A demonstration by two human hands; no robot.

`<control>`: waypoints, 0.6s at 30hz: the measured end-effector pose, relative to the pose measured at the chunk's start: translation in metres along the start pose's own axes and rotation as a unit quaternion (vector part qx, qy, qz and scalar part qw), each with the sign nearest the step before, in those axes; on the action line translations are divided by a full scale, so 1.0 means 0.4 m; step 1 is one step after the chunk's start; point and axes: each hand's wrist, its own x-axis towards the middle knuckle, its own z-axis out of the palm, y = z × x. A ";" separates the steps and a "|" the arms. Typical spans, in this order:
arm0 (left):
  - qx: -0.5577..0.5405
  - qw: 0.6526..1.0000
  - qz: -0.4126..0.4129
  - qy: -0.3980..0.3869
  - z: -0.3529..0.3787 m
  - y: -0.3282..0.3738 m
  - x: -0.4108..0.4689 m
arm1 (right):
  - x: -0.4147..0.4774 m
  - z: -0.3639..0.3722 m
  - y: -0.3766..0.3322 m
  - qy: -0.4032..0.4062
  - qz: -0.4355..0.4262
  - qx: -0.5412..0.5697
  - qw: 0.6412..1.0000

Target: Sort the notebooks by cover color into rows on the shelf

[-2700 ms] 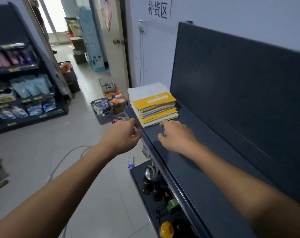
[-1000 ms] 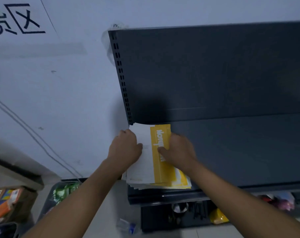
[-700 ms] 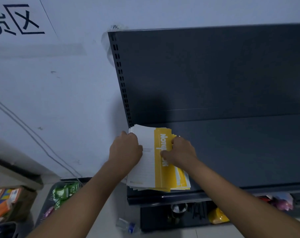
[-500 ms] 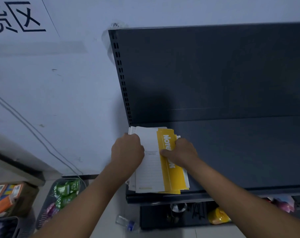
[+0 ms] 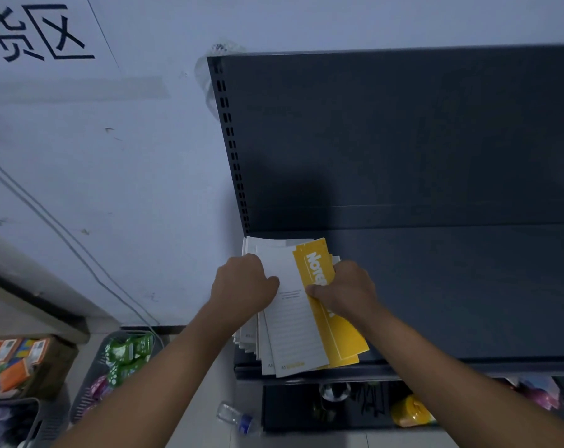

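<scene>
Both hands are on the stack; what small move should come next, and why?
Probably the right hand lifts the yellow notebook onto the shelf to its right: its thumb pinches that cover while the left hand holds the white notebooks.

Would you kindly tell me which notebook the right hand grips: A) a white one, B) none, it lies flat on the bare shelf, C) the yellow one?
C: the right hand pinches the yellow notebook at its edge, while the left hand holds the white notebooks beside it.
</scene>
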 end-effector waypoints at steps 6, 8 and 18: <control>-0.020 0.999 0.001 -0.050 0.006 0.009 -0.006 | -0.001 -0.016 0.012 0.003 0.014 0.037 0.999; -0.025 0.998 -0.004 -0.060 0.005 0.014 -0.006 | -0.002 -0.019 0.017 -0.008 0.027 0.057 0.998; -0.021 0.999 -0.021 -0.015 0.016 0.033 -0.033 | -0.010 -0.025 0.045 -0.057 0.058 0.194 0.978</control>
